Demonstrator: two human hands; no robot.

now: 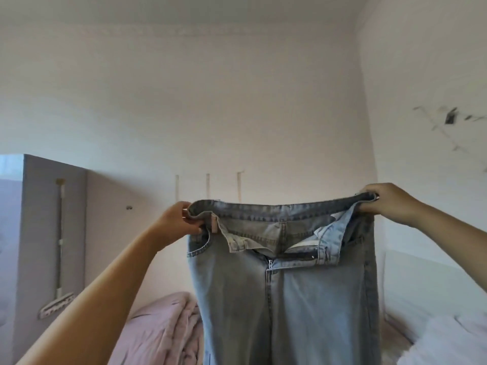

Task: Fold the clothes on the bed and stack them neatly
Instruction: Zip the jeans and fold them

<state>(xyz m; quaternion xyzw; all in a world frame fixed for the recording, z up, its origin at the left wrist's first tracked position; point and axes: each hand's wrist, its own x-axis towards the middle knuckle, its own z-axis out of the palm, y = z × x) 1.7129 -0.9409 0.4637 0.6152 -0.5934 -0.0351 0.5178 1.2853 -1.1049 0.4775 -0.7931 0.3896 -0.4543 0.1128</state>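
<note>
A pair of light blue jeans (284, 299) hangs in the air in front of me, front side facing me, fly unzipped and waistband flaps folded open. My left hand (179, 219) pinches the left end of the waistband. At the right end, my right hand (387, 204) grips the waistband with fingers curled over it. The waistband is stretched level between both hands. The legs drop out of view at the bottom edge.
A crumpled pink blanket (160, 330) lies low behind the jeans at the left. White bedding (448, 341) shows at the lower right. A grey cabinet (50, 233) with a mop (59, 248) leaning on it stands at the left, against the white walls.
</note>
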